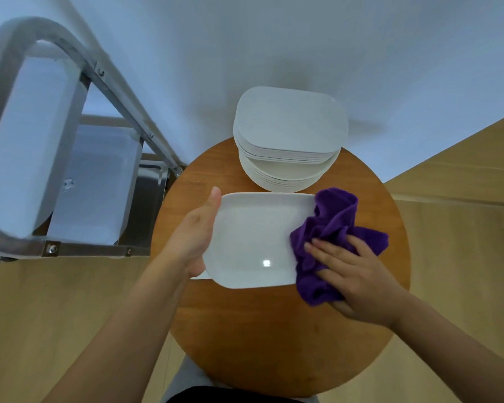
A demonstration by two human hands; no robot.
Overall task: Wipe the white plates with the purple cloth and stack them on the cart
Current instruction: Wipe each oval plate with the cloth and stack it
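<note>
At my far left stands the steel-framed cart with white trays [79, 187], its tubular handle [41, 33] looping up toward me; two white plates already lie on it, one on the upper level [26, 146] and one lower [93, 184]. The cart stands just beside the round wooden bench [274, 330], touching or nearly touching its left rim.

My left hand [194, 237] grips the left edge of a white rounded-rectangular plate [253, 239], thumb pointing away from me along the rim, the other fingers hidden under the plate. The plate lies over the middle of the bench, its near left corner slightly raised; I cannot tell whether the rest sits flat on the wood.

Behind it, at the far edge of the bench, a stack of white plates [290, 141] waits: rounded-rectangular ones on top of round ones.

To the right, the crumpled purple cloth [335, 228] covers the plate's right edge and spills onto the bench. My right hand [352, 274] presses down on the cloth with fingers spread and nearly straight, thumb tucked under the cloth's near fold.

My hands are apart, one on each side of the plate. Pale wooden floor [463, 228] surrounds the bench, and a white wall [274, 39] rises behind it.
</note>
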